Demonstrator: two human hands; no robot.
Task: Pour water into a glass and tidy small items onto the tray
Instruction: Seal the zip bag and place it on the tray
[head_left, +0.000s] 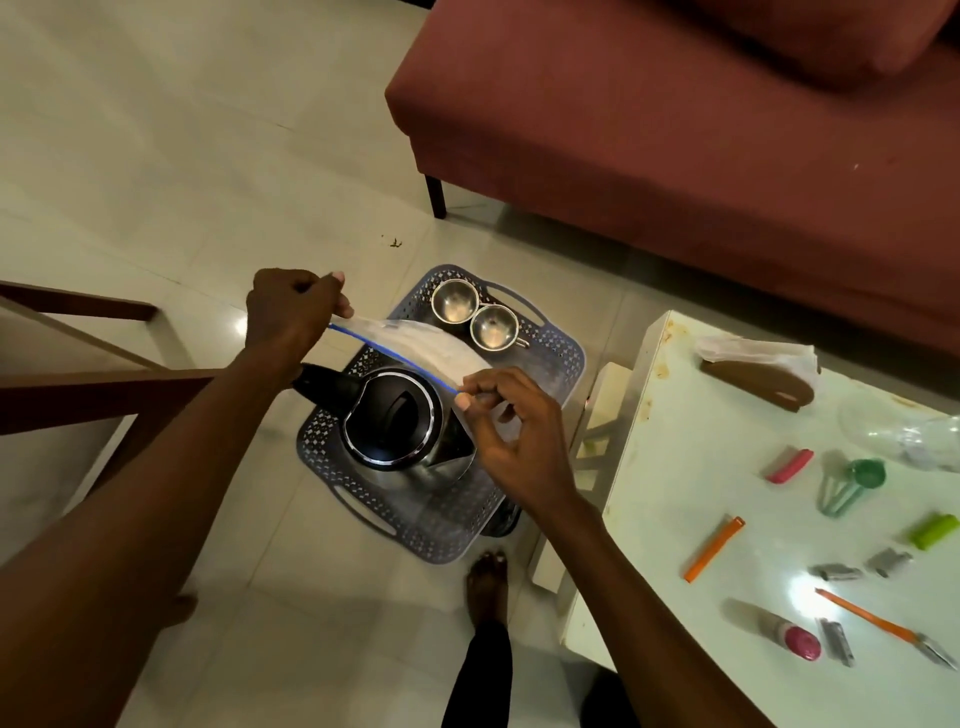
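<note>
A grey perforated tray (545, 358) sits on the tiled floor, and everything here is placed from it. On its middle stands a black electric kettle (389, 415), lid closed, handle reaching past the tray's left edge. At the tray's far end two small steel cups (456, 300) touch side by side. Just above the kettle, a clear zip bag (415, 340) (blue strip along its top edge) is stretched between both hands: the left hand (291, 312) pinches one end, fingers curled, and the right hand (511, 431) pinches the other between thumb and fingertips. Right of the tray stands a white table (691, 467) carrying an orange clip (714, 548), a pink clip (790, 465), a green lighter (935, 531) and a pencil (865, 616).
</note>
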